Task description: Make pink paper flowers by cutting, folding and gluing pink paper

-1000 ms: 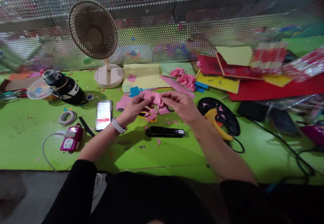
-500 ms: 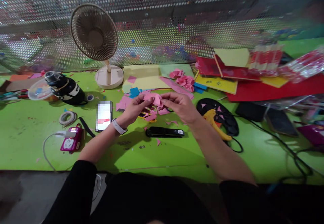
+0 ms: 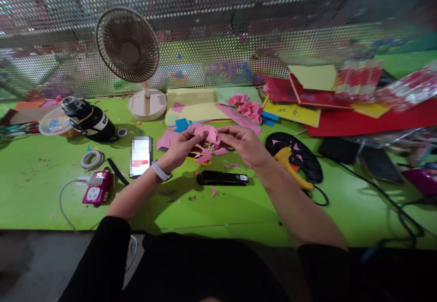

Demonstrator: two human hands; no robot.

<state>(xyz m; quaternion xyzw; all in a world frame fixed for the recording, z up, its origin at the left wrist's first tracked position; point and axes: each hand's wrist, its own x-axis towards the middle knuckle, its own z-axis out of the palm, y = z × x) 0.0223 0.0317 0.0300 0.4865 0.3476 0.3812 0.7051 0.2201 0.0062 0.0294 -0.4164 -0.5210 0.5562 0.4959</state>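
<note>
Stapler (image 3: 222, 178): black, lying on the green table (image 3: 205, 213), just nearer the person than the fingers (image 3: 232, 131).
Socket (image 3: 97, 187): magenta, plug and cable in it, well to the left of the fingers.
Phone (image 3: 139, 156): face up, lit, left of the left fingers.
Glue gun (image 3: 290, 165): yellow, over at the right of the right fingers, by a black tray (image 3: 312, 165).
Left hand (image 3: 182, 147): thumb and fingers closed on the left part of the pink piece (image 3: 207, 132).
Right hand (image 3: 242, 143): fingertips pinched together on its right edge.
Pink piece: curved, held up between both sets of fingers.
Scraps (image 3: 204, 157): pink, lying under the fingers.
Flowers (image 3: 250, 109): pink, past the fingers, slightly right.
Sheets (image 3: 198, 99): yellowish, flat, straight beyond the fingers.
Bottle (image 3: 97, 122): black, leaning, far left of the fingers.
Fan (image 3: 129, 52): beyond the fingers, leftward.
Mesh (image 3: 211, 42): perforated, behind everything, farthest from the fingers.
</note>
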